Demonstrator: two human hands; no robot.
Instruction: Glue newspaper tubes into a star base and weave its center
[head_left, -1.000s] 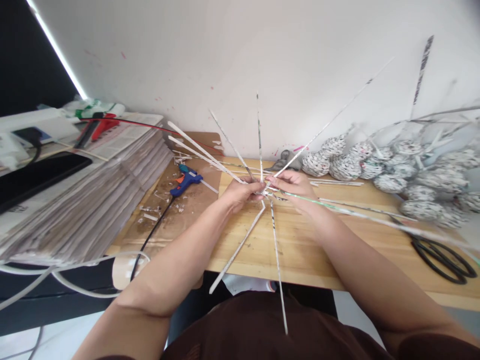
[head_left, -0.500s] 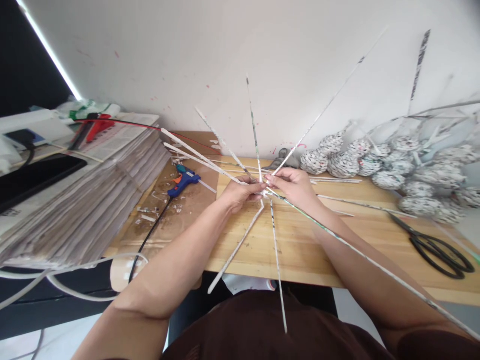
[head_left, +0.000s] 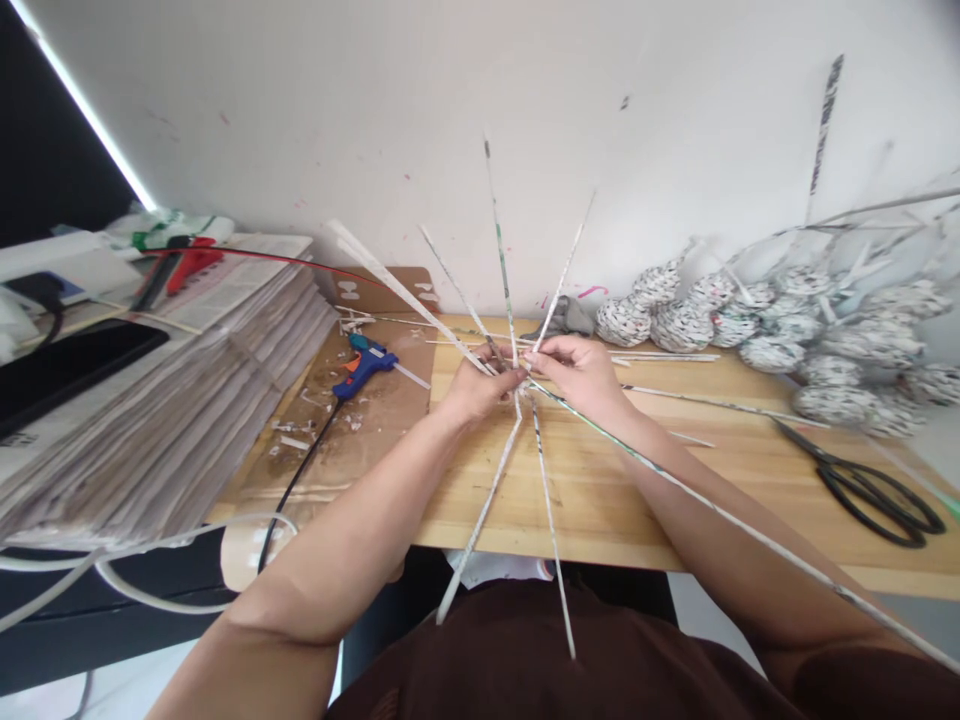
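Observation:
Several thin rolled paper sticks cross at a small hub (head_left: 520, 385) between my hands and fan out in all directions above the table. My left hand (head_left: 480, 384) pinches the hub from the left, its thumb lying over the crossing. With thumb and forefinger my right hand (head_left: 576, 370) grips one paper stick (head_left: 559, 282) that points up and right from the hub. A long stick with green marks (head_left: 645, 457) runs from the hub across my right forearm. Two more sticks hang toward my lap. My fingers partly hide the crossing itself.
On the left, a blue glue gun (head_left: 365, 368) lies on brown cardboard beside a tall newspaper stack (head_left: 247, 365). Black scissors (head_left: 870, 490) rest at the right. Woven paper gourd shapes (head_left: 682, 325) stand along the wall. Loose paper sticks (head_left: 720, 405) lie on the wooden table (head_left: 480, 525).
The stick in my right hand has swung more upright and its tip has moved left. The left-hand sticks have tilted up, and a lower stick now hangs nearer my body.

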